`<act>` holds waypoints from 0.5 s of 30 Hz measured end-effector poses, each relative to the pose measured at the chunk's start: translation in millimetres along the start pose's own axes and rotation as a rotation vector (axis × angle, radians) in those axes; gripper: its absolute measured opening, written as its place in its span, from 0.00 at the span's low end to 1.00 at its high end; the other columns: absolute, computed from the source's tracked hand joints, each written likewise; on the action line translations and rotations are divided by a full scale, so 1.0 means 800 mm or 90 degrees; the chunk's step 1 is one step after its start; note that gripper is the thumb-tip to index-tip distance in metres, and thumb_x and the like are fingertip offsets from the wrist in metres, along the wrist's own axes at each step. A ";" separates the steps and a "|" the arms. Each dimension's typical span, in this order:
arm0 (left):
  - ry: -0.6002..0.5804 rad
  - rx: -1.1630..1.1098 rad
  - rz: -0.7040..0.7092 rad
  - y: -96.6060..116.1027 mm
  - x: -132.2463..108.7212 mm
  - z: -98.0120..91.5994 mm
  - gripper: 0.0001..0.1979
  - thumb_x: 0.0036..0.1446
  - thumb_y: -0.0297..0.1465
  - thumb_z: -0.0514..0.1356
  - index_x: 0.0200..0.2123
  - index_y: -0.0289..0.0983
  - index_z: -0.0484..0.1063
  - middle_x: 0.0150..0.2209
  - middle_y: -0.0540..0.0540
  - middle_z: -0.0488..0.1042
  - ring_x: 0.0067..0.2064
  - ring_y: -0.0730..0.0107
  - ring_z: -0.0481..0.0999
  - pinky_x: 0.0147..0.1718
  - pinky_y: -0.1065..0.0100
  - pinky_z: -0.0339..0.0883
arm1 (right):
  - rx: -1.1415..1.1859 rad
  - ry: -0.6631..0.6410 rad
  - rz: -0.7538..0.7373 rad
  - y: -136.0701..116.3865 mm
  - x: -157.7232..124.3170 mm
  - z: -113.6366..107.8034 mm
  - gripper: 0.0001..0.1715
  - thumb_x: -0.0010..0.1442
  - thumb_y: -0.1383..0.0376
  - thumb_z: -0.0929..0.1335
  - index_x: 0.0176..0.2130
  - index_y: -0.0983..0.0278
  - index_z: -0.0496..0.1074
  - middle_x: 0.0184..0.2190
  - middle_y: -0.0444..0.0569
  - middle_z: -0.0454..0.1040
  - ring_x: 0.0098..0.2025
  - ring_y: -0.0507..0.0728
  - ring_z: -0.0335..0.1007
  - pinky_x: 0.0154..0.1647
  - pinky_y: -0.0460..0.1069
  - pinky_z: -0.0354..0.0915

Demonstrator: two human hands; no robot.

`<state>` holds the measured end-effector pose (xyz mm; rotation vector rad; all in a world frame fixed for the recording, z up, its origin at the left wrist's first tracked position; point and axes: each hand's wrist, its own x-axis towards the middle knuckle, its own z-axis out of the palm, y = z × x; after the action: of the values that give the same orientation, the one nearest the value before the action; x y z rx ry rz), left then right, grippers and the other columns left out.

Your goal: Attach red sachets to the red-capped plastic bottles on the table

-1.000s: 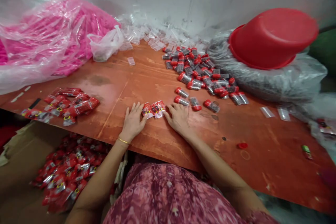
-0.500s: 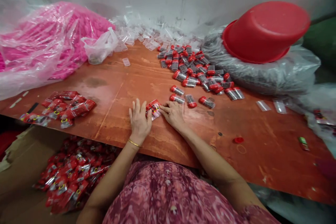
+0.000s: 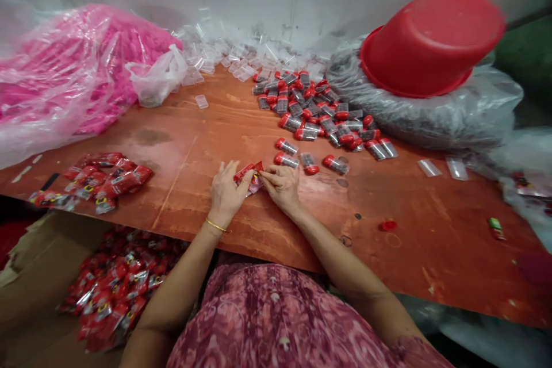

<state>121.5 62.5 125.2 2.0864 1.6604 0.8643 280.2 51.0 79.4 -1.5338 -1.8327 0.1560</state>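
A small stack of red sachets (image 3: 250,176) lies on the brown wooden table (image 3: 241,126) near its front edge, pressed between both my hands. My left hand (image 3: 226,192) pushes against the stack's left side with thumb and fingers closing on it. My right hand (image 3: 281,186) pinches the stack's right side with curled fingers. Just beyond my right hand lie a few loose red-capped vials (image 3: 286,152), and a larger heap of the same vials (image 3: 317,109) spreads toward the back.
More red sachets (image 3: 101,181) are piled at the table's left front, and many fill a cardboard box (image 3: 107,293) below. A pink plastic bag (image 3: 73,69) sits left, clear small bags (image 3: 224,54) at the back, a red basin (image 3: 431,43) on a dark bag right.
My hands have drawn together, gathering the spread sachets into a tight stack and lifting its edge. The view has shifted slightly.
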 end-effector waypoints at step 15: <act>-0.025 -0.517 -0.221 0.015 -0.007 0.015 0.15 0.47 0.41 0.63 0.24 0.32 0.76 0.20 0.49 0.73 0.22 0.75 0.68 0.24 0.73 0.62 | 0.604 -0.033 0.306 -0.045 -0.005 -0.007 0.16 0.53 0.52 0.67 0.27 0.62 0.71 0.23 0.43 0.71 0.28 0.52 0.66 0.32 0.47 0.63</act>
<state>137.6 54.9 121.7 1.2193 1.2772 1.1157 254.2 35.0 100.3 -1.2076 -1.0847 1.1179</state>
